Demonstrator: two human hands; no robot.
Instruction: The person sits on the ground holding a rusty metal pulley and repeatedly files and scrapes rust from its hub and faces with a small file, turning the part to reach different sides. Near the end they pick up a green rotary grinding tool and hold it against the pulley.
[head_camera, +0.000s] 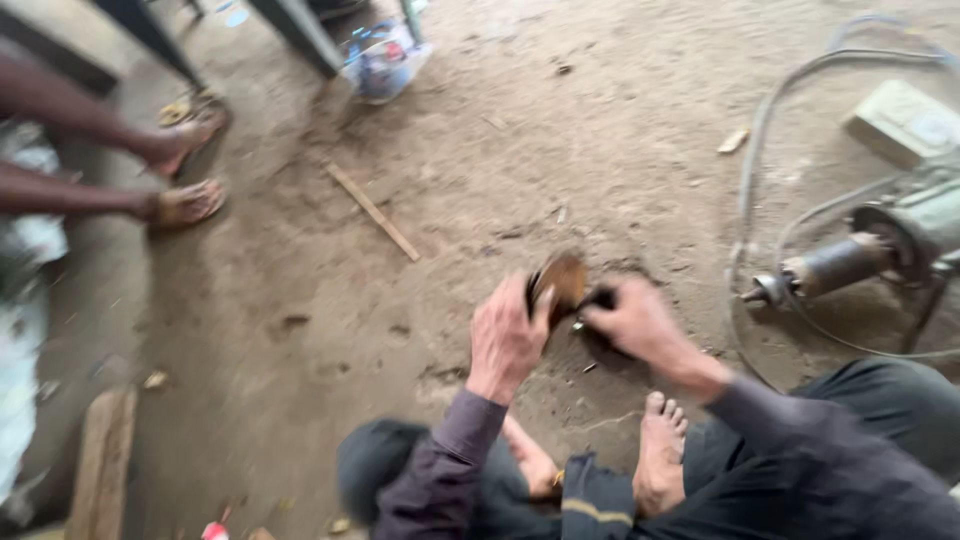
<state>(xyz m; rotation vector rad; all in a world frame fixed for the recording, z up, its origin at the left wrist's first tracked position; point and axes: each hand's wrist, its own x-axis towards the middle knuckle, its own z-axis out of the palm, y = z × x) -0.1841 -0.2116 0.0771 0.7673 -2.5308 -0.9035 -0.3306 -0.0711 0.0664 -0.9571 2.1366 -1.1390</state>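
I sit on a dirt floor with my bare feet (660, 455) in front of me. My left hand (505, 335) grips a round brown disc-like part (562, 280) and holds it upright just above the ground. My right hand (635, 320) is closed around a small dark object (598, 300) pressed against the disc's right side. The picture is blurred, so I cannot tell what the dark object is.
A motor-like machine (850, 262) with looping cables (760, 150) lies at the right, a pale box (905, 120) behind it. Another person's sandalled feet (185, 170) rest at the upper left. A wooden stick (373, 212), a plank (100, 465) and a plastic bag (385, 60) lie around.
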